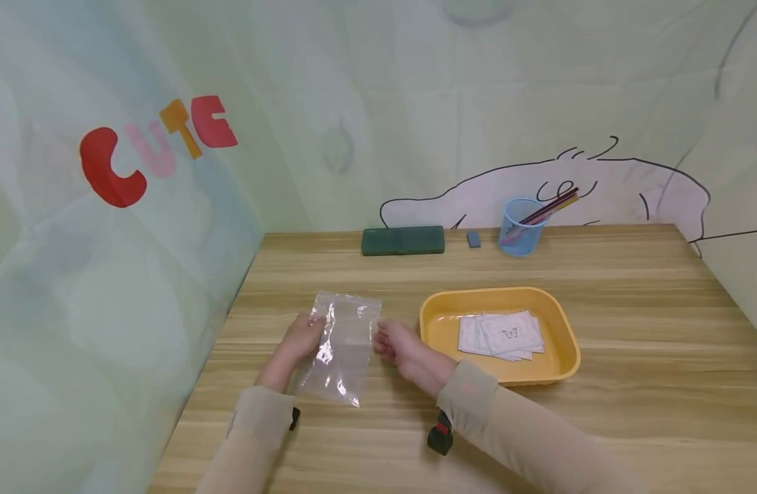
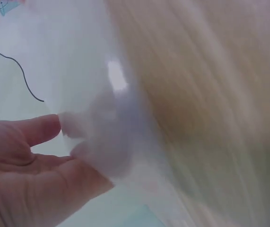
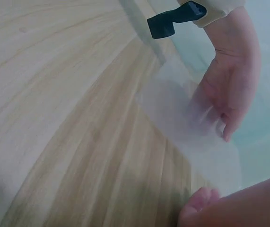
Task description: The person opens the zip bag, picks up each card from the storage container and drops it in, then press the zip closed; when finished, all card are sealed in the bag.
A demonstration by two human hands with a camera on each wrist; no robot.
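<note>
A clear plastic zip bag [image 1: 344, 343] is held up over the wooden table, its surface glinting. My left hand [image 1: 304, 336] grips the bag's left edge, thumb on the near face; in the left wrist view the fingers of the left hand [image 2: 45, 165] show blurred through the film. Close by the bag's right edge is my right hand [image 1: 409, 351], its fingers loosely bent; whether they touch the film is hard to tell. The right wrist view has the right hand [image 3: 205, 203] low, near a corner of the bag [image 3: 172, 104].
Right of the hands sits a yellow tray [image 1: 566, 343] with several printed paper packets [image 1: 502, 335] in it. Along the back stand a dark green case [image 1: 403, 241], a small blue eraser-like block [image 1: 474, 239] and a blue cup [image 1: 518, 237] with pencils [image 1: 551, 208]. Patterned fabric walls border the table.
</note>
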